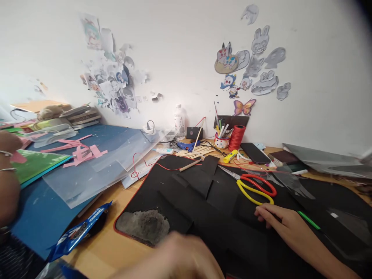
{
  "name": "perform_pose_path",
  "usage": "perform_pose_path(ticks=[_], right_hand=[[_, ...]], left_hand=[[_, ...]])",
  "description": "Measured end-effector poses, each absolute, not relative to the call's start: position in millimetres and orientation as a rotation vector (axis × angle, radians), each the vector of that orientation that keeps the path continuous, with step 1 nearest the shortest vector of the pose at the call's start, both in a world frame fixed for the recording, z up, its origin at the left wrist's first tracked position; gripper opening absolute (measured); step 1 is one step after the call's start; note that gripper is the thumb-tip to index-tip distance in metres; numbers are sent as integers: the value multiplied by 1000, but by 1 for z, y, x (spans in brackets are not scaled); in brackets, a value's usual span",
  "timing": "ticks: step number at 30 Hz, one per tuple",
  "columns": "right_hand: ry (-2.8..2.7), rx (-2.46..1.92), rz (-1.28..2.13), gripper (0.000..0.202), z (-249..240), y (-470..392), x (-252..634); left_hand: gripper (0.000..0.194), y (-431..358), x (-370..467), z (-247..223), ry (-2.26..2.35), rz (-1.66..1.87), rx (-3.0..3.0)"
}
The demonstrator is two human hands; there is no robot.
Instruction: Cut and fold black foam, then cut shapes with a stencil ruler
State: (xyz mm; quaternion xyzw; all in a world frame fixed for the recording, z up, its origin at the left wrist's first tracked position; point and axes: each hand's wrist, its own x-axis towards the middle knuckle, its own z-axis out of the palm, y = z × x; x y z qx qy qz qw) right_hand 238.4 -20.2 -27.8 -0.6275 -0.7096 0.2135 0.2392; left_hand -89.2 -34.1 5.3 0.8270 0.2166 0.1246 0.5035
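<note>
My right hand (274,217) is at the right, with its fingers curled together over the black surface, just below the scissors' handles. What its fingertips hold, if anything, does not show. The scissors (255,188), with one red and one yellow handle, lie on the black mat (151,182). My left hand (181,254) is blurred by motion at the bottom middle, and its fingers cannot be made out. Between and beyond the hands, dark pieces of black paper (200,180) lie on the mat. A green stick-like thing (308,220) rests to the right of my right hand.
Along the wall stand a red thread spool (236,138), a pen cup (221,140) and a white bottle (179,120). A phone (255,153) lies near them. To the left are a blue snack packet (81,231), pink paper strips (87,153) and another person's arm (8,182).
</note>
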Motion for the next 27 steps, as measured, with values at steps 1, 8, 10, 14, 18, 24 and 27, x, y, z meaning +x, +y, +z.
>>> perform_pose_path(ticks=[1,8,10,14,18,24,27], right_hand=[[-1929,-1746,650,40,-26,-22,236],[-1755,-1717,1149,29,-31,-34,214],[-1676,-1661,1224,29,-34,-35,209],[-1518,-1524,1244,22,-40,-33,208],[-1330,-1513,1143,26,-43,-27,213],[-1208,-1570,1125,36,-37,-27,215],[-1134,-1543,1231,49,-33,-30,212]], left_hand=[[32,-27,-96,9,706,433,2004],[41,21,-137,-20,1745,872,1781],[49,24,-133,-30,1671,874,1721],[62,24,-110,-28,1465,945,1528],[56,22,-83,-15,1152,955,1360],[58,15,-53,-16,719,769,1141],[53,13,-40,-12,807,663,1343]])
